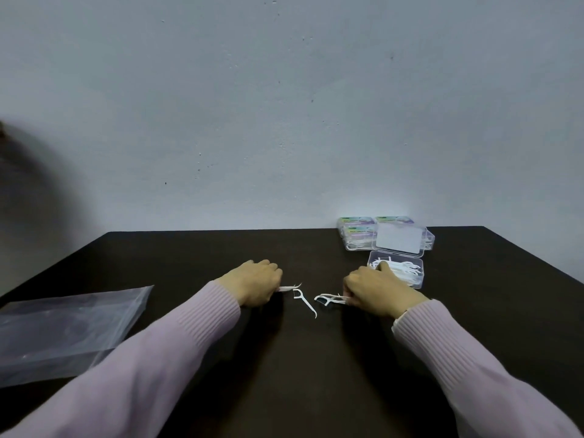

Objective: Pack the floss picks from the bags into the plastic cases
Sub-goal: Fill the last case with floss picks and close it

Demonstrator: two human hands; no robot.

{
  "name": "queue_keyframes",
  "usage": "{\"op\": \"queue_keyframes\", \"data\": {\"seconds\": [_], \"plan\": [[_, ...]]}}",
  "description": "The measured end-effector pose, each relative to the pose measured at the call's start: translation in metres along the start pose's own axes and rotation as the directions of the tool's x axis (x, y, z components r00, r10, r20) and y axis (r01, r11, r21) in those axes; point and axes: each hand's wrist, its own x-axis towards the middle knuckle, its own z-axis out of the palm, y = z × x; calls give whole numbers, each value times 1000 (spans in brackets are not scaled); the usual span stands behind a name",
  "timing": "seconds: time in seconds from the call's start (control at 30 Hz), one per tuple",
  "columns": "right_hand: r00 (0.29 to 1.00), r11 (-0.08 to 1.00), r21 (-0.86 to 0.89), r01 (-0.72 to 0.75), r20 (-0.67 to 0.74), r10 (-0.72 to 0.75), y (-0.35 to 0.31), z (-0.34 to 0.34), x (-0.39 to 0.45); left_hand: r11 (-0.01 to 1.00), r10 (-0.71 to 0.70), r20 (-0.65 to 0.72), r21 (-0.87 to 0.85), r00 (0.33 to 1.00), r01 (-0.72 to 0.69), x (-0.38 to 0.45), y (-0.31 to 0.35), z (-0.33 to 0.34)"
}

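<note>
At the far right corner of the dark table (284,374), against the wall (284,105), we see a cluster of closed plastic cases (357,237) with green and purple labels; the print on them is too small and blurred for us to read. In front of them stands an open case (410,276), its clear lid (398,243) tipped up toward the wall, with a heap of white floss picks (406,270) in its tray.

Our right hand (379,290) partly covers the near left corner of that tray. Its fingers curl down over a small bunch of picks (330,299) lying on the table, heads pointing left; we cannot see the fingertips themselves, so how many picks it pinches stays unclear.

Our left hand (256,281) rests knuckles-up, fingers curled round a pick (289,288) whose white end pokes out to the right, roughly level with the table edge. The rest of it is hidden in the fist.

Between the hands one loose pick (305,303) lies free, its long axis running diagonally, head toward the left hand and pointed tip toward us.

At the left, a clear plastic bag (63,330) lies flat, cut off by the picture's edge. Pale pink sleeves (177,343) cover both arms.
</note>
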Motion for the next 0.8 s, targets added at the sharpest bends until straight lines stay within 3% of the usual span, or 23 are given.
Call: {"op": "queue_keyframes", "data": {"seconds": [0.13, 0.23, 0.4, 0.63, 0.8], "plan": [[999, 1000, 4, 20, -27, -20, 4, 1, -2, 994, 57, -208, -75, 976, -74, 2, 5, -2], [999, 998, 56, -2, -54, 5, 13, 2, -5, 979, 121, -284, -126, 951, -162, 5, 13, -1], [997, 984, 177, -25, -68, 37, 30, 5, -11, 940, 145, -255, -267, 956, -214, 10, 13, 0], [975, 923, 385, -5, -203, 90, 43, 2, -16, 814, 107, -133, -557, 985, -164, 12, 8, -8], [938, 909, 411, -63, -286, 194, 56, 1, -16, 835, 101, -78, -535, 992, -127, 18, 16, -11]]}}
